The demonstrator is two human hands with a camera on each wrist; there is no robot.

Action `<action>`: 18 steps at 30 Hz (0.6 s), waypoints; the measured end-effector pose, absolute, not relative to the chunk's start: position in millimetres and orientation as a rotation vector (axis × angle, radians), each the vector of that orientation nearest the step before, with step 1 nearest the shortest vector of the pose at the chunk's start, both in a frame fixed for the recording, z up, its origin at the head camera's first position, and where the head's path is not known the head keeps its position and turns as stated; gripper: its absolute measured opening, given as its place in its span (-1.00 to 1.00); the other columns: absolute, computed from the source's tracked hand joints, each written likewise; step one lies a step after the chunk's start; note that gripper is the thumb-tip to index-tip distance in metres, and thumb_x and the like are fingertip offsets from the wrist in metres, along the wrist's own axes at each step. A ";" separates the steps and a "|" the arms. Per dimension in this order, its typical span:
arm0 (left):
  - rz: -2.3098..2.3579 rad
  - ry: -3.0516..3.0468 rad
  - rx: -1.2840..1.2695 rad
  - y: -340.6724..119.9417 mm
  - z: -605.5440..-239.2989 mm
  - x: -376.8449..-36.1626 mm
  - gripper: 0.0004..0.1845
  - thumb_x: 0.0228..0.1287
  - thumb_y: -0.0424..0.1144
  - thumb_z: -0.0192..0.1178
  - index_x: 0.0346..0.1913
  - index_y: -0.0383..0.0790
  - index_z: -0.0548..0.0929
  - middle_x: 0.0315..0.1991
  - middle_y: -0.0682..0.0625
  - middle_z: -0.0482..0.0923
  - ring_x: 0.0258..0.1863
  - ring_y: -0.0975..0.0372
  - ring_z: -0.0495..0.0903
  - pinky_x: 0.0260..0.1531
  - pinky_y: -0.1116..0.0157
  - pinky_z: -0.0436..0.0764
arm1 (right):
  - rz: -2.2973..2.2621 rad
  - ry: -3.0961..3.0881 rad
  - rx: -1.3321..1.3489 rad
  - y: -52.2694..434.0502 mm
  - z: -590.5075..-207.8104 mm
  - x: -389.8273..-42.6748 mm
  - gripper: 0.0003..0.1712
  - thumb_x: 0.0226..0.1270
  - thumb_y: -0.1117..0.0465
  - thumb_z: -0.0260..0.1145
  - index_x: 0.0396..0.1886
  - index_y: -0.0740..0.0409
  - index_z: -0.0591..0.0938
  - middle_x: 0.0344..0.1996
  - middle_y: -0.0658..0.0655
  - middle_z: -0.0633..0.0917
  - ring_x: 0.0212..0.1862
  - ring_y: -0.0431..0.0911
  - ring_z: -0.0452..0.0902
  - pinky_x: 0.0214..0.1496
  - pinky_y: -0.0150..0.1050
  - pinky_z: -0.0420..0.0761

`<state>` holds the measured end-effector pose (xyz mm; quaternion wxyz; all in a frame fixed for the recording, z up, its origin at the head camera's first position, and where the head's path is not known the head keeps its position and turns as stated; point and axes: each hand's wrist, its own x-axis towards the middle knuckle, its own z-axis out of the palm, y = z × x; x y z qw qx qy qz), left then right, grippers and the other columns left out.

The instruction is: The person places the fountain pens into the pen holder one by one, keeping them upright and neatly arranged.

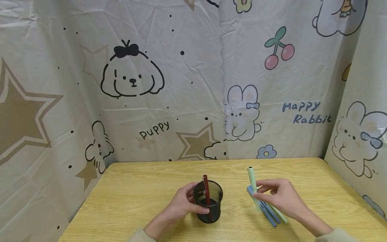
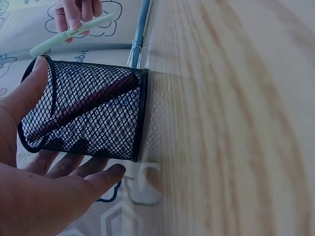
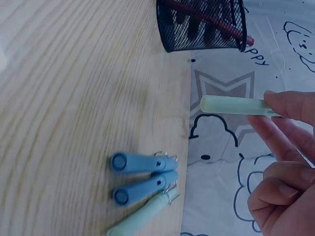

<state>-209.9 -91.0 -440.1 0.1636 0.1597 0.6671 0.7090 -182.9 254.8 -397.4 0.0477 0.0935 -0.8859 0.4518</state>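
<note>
Nearest to us are two pale fabric sleeve cuffs (image 1: pixel 140 236), with a bare left hand (image 1: pixel 181 203) and a bare right hand (image 1: pixel 282 197) reaching out of them over the bench. We see the left hand's fingers clamped around a round black wire-mesh cup (image 1: pixel 215 213), the thumb across its near side and the other fingers behind it. The cup stands upright on the light wood-grain bench (image 1: pixel 130 191), and inside it a dark red pen with a metal clip (image 1: pixel 207 188) leans, its top rising past the rim. To the right of the cup, we see the right hand's thumb and fingers pinching a pale green cylindrical pen (image 1: pixel 252 178), held nearly upright above the bench. Below that hand, two blue pens with metal clips (image 3: pixel 142 163) and a second pale green pen (image 3: pixel 140 215) lie close together on the bench. Beyond the bench's far edge, we see a creased whitish cloth (image 1: pixel 193 97) printed with a puppy, rabbits, stars and cherries.
</note>
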 end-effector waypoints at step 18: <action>2.030 1.854 0.450 -90.9 -440.1 -210.4 -0.19 0.03 -0.60 0.56 0.41 -0.30 0.54 0.24 -0.27 0.62 0.19 -0.10 0.65 0.27 0.00 0.58 | 1.509 -2.585 0.345 223.0 -385.0 -185.2 -0.53 0.19 0.16 0.66 0.04 0.31 0.81 -0.24 0.06 0.84 -0.39 -0.12 0.58 -0.48 -0.35 0.38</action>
